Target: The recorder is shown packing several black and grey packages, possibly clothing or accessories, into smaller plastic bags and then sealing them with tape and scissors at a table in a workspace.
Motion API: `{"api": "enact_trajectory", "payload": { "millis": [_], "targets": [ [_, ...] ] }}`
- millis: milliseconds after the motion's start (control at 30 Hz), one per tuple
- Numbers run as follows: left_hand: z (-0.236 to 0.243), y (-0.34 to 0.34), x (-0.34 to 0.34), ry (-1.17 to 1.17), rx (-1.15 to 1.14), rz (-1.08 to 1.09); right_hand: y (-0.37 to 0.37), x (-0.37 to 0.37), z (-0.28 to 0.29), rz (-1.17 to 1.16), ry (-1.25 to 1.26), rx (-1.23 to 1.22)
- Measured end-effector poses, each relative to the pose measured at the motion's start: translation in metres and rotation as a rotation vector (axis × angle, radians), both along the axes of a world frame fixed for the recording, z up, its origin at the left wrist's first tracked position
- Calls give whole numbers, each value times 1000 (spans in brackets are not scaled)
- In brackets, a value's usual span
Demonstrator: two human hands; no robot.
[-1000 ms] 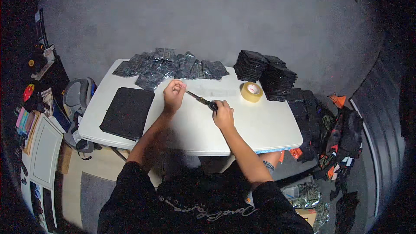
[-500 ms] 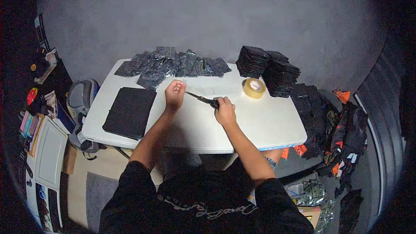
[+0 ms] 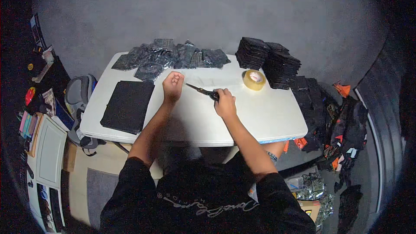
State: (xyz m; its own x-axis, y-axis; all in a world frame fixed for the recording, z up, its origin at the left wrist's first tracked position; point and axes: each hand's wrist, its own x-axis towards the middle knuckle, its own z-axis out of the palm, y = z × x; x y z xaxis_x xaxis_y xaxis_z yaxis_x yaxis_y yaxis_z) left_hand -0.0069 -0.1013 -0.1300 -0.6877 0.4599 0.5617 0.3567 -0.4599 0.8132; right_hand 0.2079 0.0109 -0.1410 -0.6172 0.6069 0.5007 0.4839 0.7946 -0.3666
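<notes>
Looking down from the head view. Holding one pair of scissors (image 3: 203, 90) in the right hand (image 3: 225, 102), fingers closed around the dark handles. Pointing the blades up and to the left, toward the left hand (image 3: 173, 86). Lying long-ways on a slant between the two hands, low over the white bench (image 3: 260, 117), with the tips just beside the left hand and the handles inside the right one. Keeping the left hand curled into a loose fist, resting on the bench; hard to tell if anything small is pinched inside it. Being nearer to the handles with the right hand, nearer to the tips with the left.

Counting now: one roll of tape (image 3: 254, 79) sitting near, to the right of the scissors. One flat black pad (image 3: 128, 106) lying to the left. Two tall stacks of black packs (image 3: 268, 60) standing at the back right. One loose heap of shiny dark bags (image 3: 169, 58) spreading along the back edge, too many to count.
</notes>
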Motion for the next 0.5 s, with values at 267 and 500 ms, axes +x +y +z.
{"api": "enact_trajectory", "payload": {
  "millis": [267,500],
  "targets": [
    [-3,5,-5,19,7,1,2,-3,3,9,-23,-4],
    [2,3,-3,16,71,-11,1,0,1,10,-10,-1]
  ]
}}
